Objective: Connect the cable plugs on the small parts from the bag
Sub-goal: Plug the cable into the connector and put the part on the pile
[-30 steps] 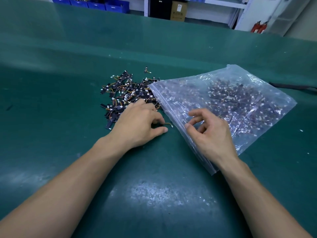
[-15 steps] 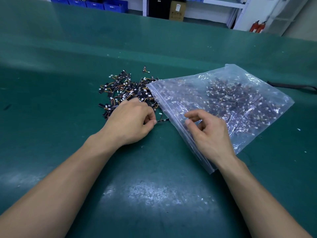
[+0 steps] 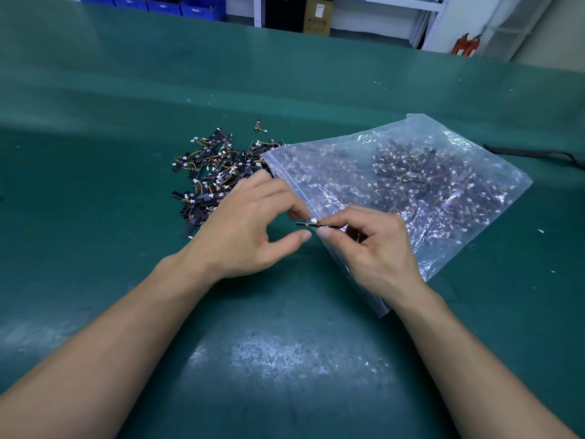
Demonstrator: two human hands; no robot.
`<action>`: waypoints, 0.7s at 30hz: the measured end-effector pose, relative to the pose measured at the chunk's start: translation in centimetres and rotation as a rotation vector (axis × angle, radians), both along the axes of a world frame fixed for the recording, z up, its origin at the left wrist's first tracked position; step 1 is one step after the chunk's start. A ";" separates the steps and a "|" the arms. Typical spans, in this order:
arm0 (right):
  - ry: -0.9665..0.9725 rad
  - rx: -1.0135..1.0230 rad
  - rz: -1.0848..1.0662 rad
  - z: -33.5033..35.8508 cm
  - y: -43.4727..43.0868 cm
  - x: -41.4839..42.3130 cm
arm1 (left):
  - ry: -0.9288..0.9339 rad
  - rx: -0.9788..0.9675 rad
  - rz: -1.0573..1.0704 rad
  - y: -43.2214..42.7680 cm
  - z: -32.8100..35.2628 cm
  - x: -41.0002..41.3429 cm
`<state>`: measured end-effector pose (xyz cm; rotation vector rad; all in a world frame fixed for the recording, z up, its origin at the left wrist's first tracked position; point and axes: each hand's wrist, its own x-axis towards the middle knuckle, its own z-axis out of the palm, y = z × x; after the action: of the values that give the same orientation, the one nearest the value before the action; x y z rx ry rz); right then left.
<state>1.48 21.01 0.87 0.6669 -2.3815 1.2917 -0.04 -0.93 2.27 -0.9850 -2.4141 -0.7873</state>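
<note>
A pile of small black parts [image 3: 215, 175] with orange wires and white plugs lies on the green table [image 3: 95, 217]. To its right lies a clear zip bag [image 3: 443, 172] holding many more of them. One small part [image 3: 311, 222] with a white plug is up off the table, in front of the bag's mouth. My right hand [image 3: 376, 248] pinches it between thumb and forefinger. My left hand [image 3: 250, 229] is right beside it, fingertips touching its left end, thumb spread away below.
A single loose part [image 3: 259, 126] lies behind the pile. A dark cable [image 3: 531, 153] runs along the table at the far right. Blue bins [image 3: 177, 3], a cardboard box [image 3: 318, 15] and shelving stand beyond the table's far edge.
My left hand has drawn one part out of the pile and carried it right. My right hand has lifted off the bag and taken hold of that part.
</note>
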 end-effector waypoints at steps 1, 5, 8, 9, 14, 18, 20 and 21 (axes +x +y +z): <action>0.002 0.002 0.006 0.0 -0.1 0.0 | 0.006 0.011 -0.005 0.1 0.0 0.0; -0.011 0.011 -0.007 0.0 -0.1 0.2 | 0.047 0.016 -0.005 0.4 -0.1 0.1; -0.014 -0.012 -0.021 0.1 0.0 0.2 | 0.064 0.033 0.002 0.4 -0.1 0.0; -0.003 -0.014 -0.017 0.1 0.0 0.2 | 0.066 0.032 0.002 0.4 -0.1 -0.1; 0.040 0.008 -0.019 0.1 0.0 0.0 | 0.050 0.013 -0.005 0.4 -0.3 -0.1; 0.057 0.002 -0.017 0.1 0.1 0.0 | 0.033 0.025 -0.008 0.3 -0.3 -0.1; 0.065 0.009 -0.022 0.1 0.1 0.0 | 0.031 0.032 -0.007 0.3 -0.3 -0.1; 0.065 0.011 -0.023 0.1 0.1 0.0 | 0.038 0.034 -0.010 0.4 -0.4 -0.1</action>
<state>1.51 21.11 0.99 0.6726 -2.3386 1.2297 -0.14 -0.56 1.92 -0.9910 -2.3576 -0.8029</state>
